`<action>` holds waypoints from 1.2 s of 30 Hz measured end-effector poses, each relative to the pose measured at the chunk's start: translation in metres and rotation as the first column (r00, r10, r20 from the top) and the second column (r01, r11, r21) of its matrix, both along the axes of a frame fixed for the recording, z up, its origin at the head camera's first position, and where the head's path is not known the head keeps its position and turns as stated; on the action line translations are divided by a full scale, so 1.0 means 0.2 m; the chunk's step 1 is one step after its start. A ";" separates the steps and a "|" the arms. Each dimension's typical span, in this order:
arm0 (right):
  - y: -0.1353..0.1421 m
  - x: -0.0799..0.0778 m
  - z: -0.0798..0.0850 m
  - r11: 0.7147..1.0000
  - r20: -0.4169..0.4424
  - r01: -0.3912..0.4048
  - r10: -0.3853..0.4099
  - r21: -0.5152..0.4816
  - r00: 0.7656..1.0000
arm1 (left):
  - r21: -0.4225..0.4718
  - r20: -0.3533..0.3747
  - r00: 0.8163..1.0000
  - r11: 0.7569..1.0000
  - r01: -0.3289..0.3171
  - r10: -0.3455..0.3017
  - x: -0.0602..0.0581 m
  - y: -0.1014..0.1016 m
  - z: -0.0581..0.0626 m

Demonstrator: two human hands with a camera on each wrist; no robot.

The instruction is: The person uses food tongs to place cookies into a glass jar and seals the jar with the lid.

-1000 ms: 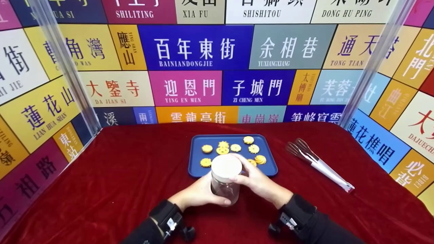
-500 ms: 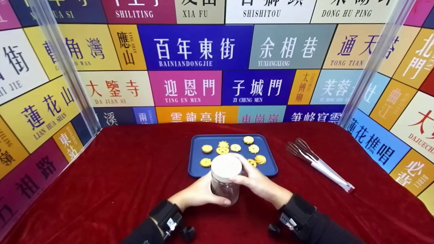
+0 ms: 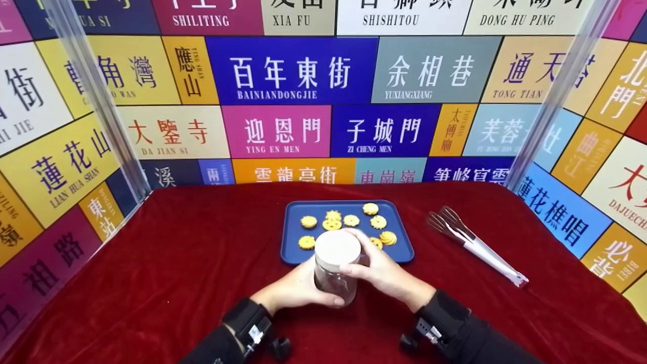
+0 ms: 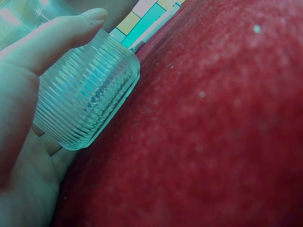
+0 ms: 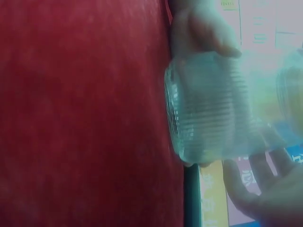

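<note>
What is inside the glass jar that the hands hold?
The glass jar looks empty: only clear ribbed glass shows through. Its white lid and the left hand cover part of the inside.

Only change we see: our right hand (image 3: 380, 273) has turned a bit round the white lid (image 3: 337, 248) of the glass jar (image 3: 333, 283). Its thumb tip, which lay at the lid's right edge 1 s ago, now sits further left & lower, on the lid's near side; right wrist shifted slightly too.
</note>
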State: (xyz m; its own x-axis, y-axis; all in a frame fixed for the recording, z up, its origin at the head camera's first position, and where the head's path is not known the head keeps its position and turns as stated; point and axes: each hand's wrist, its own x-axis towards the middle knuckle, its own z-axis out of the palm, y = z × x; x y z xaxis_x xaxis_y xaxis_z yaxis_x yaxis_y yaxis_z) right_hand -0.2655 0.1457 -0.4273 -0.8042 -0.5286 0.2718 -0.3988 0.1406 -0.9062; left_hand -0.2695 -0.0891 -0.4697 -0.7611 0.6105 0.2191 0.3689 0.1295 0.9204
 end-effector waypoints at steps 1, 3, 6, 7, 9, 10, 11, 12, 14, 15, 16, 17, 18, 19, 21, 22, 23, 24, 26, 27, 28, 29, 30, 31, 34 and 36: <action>0.01 0.00 0.00 1.000 0.009 -0.005 0.005 0.000 1.000 | 0.001 0.001 1.000 1.000 0.002 -0.002 0.00 0.00 0.00; 0.02 0.00 0.00 1.000 0.027 -0.014 0.014 0.003 1.000 | 0.002 0.001 1.000 1.000 0.002 -0.002 0.00 0.00 0.00; 0.03 0.00 -0.01 1.000 0.034 -0.022 0.021 0.009 0.999 | -0.001 0.004 1.000 1.000 0.002 -0.002 0.00 0.00 0.00; 0.03 -0.01 -0.01 1.000 0.026 -0.029 0.029 0.004 0.999 | -0.001 0.006 1.000 1.000 0.002 -0.002 0.00 0.00 0.00; 0.02 -0.01 -0.01 0.999 0.008 -0.042 0.042 -0.002 0.999 | -0.004 0.003 1.000 1.000 0.003 -0.003 0.00 0.00 0.00; 0.02 -0.01 -0.01 0.999 -0.005 -0.048 0.048 -0.007 0.999 | -0.005 -0.002 1.000 1.000 0.006 -0.006 0.00 0.00 0.00; 0.01 -0.01 -0.01 0.999 -0.015 -0.049 0.049 -0.009 0.999 | -0.004 -0.006 1.000 1.000 0.010 -0.010 -0.01 0.00 0.00; 0.01 -0.01 -0.01 0.999 -0.026 -0.050 0.050 -0.014 0.998 | -0.002 -0.011 1.000 1.000 0.014 -0.014 -0.01 0.00 0.00; -0.01 -0.01 -0.01 0.999 -0.043 -0.032 0.032 -0.013 0.999 | 0.006 -0.024 0.999 1.000 0.029 -0.029 -0.01 0.00 0.00; -0.01 0.00 -0.01 1.000 -0.053 -0.013 0.013 -0.009 0.999 | 0.008 -0.032 0.999 0.999 0.036 -0.036 -0.01 0.00 0.00; -0.02 0.00 -0.01 1.000 -0.056 0.006 -0.006 -0.005 0.998 | 0.012 -0.036 0.998 0.999 0.043 -0.043 -0.01 0.00 0.00; -0.03 0.01 -0.01 1.000 -0.059 0.027 -0.027 -0.001 0.998 | 0.016 -0.039 0.998 0.999 0.049 -0.049 -0.01 0.00 0.00; -0.03 0.01 -0.01 0.999 -0.062 0.049 -0.048 0.006 0.997 | 0.018 -0.041 0.998 0.998 0.053 -0.052 -0.01 0.00 0.00; -0.04 0.02 -0.01 0.997 -0.065 0.071 -0.070 0.014 0.995 | 0.020 -0.043 0.998 0.998 0.056 -0.055 -0.01 0.00 0.00; -0.05 0.02 -0.01 0.995 -0.070 0.102 -0.100 0.024 0.993 | 0.020 -0.042 0.997 0.998 0.059 -0.058 -0.01 0.00 0.00; -0.05 0.03 -0.01 0.994 -0.068 0.110 -0.108 0.025 0.992 | 0.020 -0.040 0.998 0.998 0.059 -0.058 -0.01 0.00 0.00; -0.05 0.03 -0.01 0.993 -0.070 0.115 -0.113 0.026 0.991 | 0.022 -0.038 0.998 0.998 0.057 -0.056 -0.01 0.00 0.00; -0.05 0.03 -0.01 0.993 -0.071 0.118 -0.115 0.027 0.991 | 0.021 -0.037 0.998 0.998 0.052 -0.051 -0.01 0.00 0.00; -0.05 0.03 -0.01 0.994 -0.064 0.109 -0.107 0.022 0.992 | 0.019 -0.031 0.999 0.999 0.044 -0.043 -0.01 0.00 0.00; -0.04 0.02 -0.01 0.995 -0.060 0.098 -0.097 0.016 0.993 | 0.014 -0.028 0.999 0.999 0.035 -0.035 -0.01 0.00 0.00; -0.04 0.02 -0.01 0.996 -0.054 0.086 -0.085 0.010 0.995 | 0.011 -0.024 0.999 1.000 0.029 -0.028 -0.01 0.00 0.00; -0.04 0.02 -0.01 0.997 -0.050 0.073 -0.073 0.001 0.996 | 0.009 -0.017 1.000 1.000 0.023 -0.023 -0.01 0.00 0.00; -0.04 0.01 0.00 0.998 -0.045 0.059 -0.059 -0.009 0.997 | 0.006 -0.011 1.000 1.000 0.018 -0.018 -0.01 0.00 0.00; -0.03 0.01 0.00 0.999 -0.040 0.044 -0.045 -0.019 0.998 | 0.006 -0.005 1.000 1.000 0.016 -0.016 -0.01 0.00 0.00; -0.02 0.01 0.01 0.999 -0.038 0.018 -0.020 -0.035 0.999 | 0.012 0.006 1.000 1.000 0.019 -0.020 -0.01 0.00 -0.01; -0.02 0.01 0.02 0.999 -0.038 0.022 -0.024 -0.039 0.999 | 0.026 0.010 0.999 0.999 0.033 -0.033 -0.01 0.01 -0.01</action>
State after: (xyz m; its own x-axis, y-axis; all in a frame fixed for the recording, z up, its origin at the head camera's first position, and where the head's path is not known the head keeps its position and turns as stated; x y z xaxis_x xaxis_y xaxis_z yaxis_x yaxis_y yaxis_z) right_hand -0.2636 0.1421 -0.4223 -0.8047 -0.4985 0.3224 -0.4302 0.1154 -0.8953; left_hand -0.2714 -0.0878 -0.4709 -0.7432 0.6294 0.2269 0.3627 0.0940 0.9272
